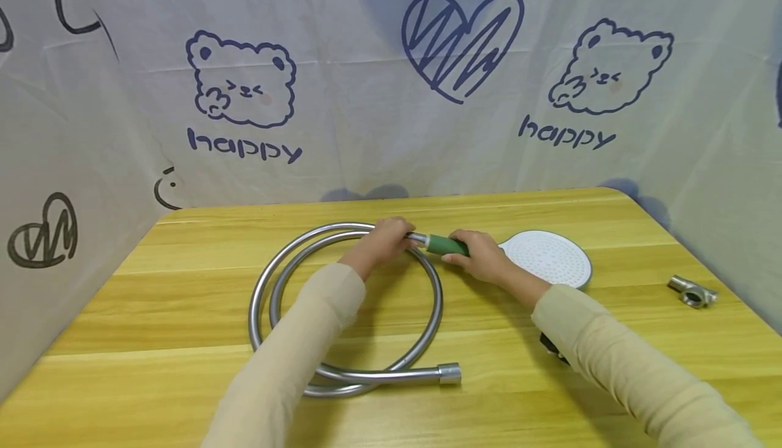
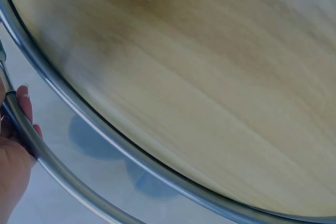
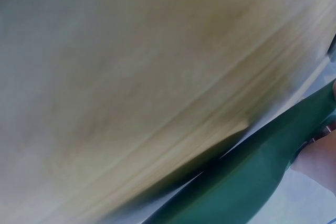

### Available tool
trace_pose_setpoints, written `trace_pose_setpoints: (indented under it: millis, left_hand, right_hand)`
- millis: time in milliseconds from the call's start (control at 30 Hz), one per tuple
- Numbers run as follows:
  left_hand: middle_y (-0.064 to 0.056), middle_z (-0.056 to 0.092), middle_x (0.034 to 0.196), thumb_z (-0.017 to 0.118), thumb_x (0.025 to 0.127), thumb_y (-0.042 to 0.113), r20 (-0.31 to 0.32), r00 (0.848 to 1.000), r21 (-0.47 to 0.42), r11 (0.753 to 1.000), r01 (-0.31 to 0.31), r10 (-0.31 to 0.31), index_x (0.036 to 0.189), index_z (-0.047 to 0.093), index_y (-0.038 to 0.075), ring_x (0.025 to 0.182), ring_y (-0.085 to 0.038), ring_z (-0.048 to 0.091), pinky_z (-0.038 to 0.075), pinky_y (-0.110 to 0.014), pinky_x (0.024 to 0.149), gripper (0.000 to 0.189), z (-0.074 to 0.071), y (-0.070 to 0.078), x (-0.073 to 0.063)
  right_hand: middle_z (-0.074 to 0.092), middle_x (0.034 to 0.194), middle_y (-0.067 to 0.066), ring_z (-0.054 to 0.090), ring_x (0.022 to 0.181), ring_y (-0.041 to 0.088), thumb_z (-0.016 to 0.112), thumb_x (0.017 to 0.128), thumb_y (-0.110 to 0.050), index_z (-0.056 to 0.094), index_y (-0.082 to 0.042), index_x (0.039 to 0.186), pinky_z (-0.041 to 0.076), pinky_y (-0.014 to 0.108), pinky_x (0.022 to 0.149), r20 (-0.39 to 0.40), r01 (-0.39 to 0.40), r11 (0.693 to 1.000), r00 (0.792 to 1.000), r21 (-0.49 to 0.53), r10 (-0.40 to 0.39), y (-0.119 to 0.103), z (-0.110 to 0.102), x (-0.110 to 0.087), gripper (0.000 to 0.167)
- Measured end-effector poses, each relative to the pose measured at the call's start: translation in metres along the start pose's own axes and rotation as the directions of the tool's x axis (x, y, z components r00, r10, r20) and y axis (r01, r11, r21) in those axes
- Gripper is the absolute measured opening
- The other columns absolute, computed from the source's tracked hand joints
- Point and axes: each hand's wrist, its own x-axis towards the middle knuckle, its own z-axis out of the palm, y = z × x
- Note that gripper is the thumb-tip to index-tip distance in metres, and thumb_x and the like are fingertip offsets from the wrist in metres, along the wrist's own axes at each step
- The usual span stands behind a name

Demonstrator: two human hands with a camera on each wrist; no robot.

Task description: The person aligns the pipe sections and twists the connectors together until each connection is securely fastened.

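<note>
A coiled silver shower hose (image 1: pixel 437 299) lies in loops on the table, one end fitting toward the front. My left hand (image 1: pixel 389 237) grips the hose near its other end, at the back of the coil; the left wrist view shows its fingers curled round the hose (image 2: pixel 58 169). To the right, my right hand (image 1: pixel 482 256) holds the green handle (image 1: pixel 444 245) of a shower head with a white round face (image 1: pixel 546 258). Hose end and handle end meet in line between the hands. Its green back (image 3: pixel 236 182) fills the lower part of the right wrist view.
A metal fitting (image 1: pixel 692 293) with a short tube lies at the table's right side. A small black object (image 1: pixel 552 346) shows partly behind the right sleeve. White cloth walls (image 1: pixel 354 108) with drawings stand behind and beside the wooden table (image 1: pixel 153 312).
</note>
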Motion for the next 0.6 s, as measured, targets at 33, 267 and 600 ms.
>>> trace_pose_setpoints:
  millis: [33,267,600]
  left_hand:
    - [-0.013,0.067,0.090,0.060,0.090,0.014,-0.003,1.000,-0.003,1.000,0.000,0.000,0.090,0.065,0.000,0.088,-0.027,0.061,0.046,-0.040,0.082,0.015,0.0001,0.0001,0.0000]
    - [-0.013,0.069,0.096,0.061,0.089,0.015,-0.033,0.999,0.008,1.000,-0.003,0.003,0.099,0.065,-0.001,0.091,-0.026,0.064,0.050,-0.036,0.083,0.019,0.0009,0.0009,-0.0014]
    - [-0.012,0.068,0.096,0.067,0.085,0.016,-0.067,0.997,0.032,0.999,0.032,-0.030,0.098,0.059,0.003,0.090,-0.026,0.063,0.048,-0.038,0.083,0.021,0.0046,0.0026,-0.0019]
  right_hand:
    - [0.065,0.100,0.015,0.053,0.076,0.020,0.064,0.088,-0.026,0.060,-0.001,0.112,0.041,0.030,0.066,0.000,-0.001,1.000,1.000,-0.002,0.001,0.0002,0.0001,0.0000,0.035]
    - [0.065,0.100,0.014,0.052,0.076,0.020,0.064,0.088,-0.026,0.060,-0.001,0.111,0.040,0.030,0.066,-0.006,0.004,1.000,1.000,-0.002,-0.004,0.0007,0.0010,0.0003,0.035]
    - [0.065,0.100,0.014,0.052,0.076,0.019,0.064,0.087,-0.026,0.061,-0.001,0.111,0.040,0.030,0.066,-0.009,0.006,1.000,1.000,-0.001,-0.006,0.0001,0.0015,0.0004,0.035]
